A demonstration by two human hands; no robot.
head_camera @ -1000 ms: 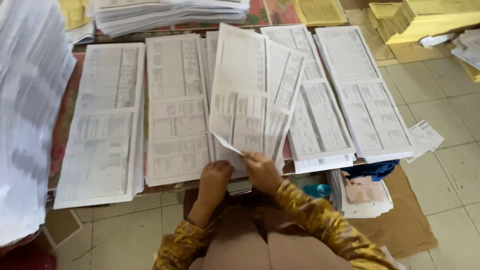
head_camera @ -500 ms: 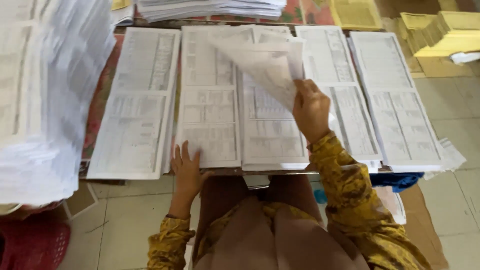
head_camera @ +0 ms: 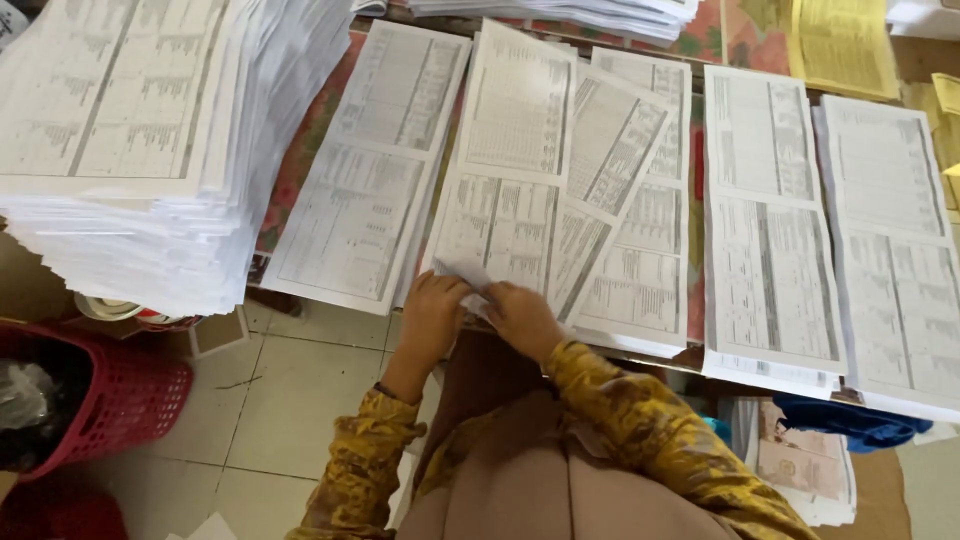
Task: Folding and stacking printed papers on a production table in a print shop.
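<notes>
Seen from above: left hand [head_camera: 432, 305] and right hand [head_camera: 520, 318] close together at the near edge of the table [head_camera: 300, 165], both pinching the lower corner of a loose printed sheet [head_camera: 515, 165] that lies slightly tilted over a row of paper stacks. Just left of it, another flat stack [head_camera: 370, 170]; to the right, two more stacks [head_camera: 770, 220]. At the far left edge, a tall pile of printed sheets [head_camera: 150, 140]. Below it, on the tiled floor, a red basket [head_camera: 110, 400].
</notes>
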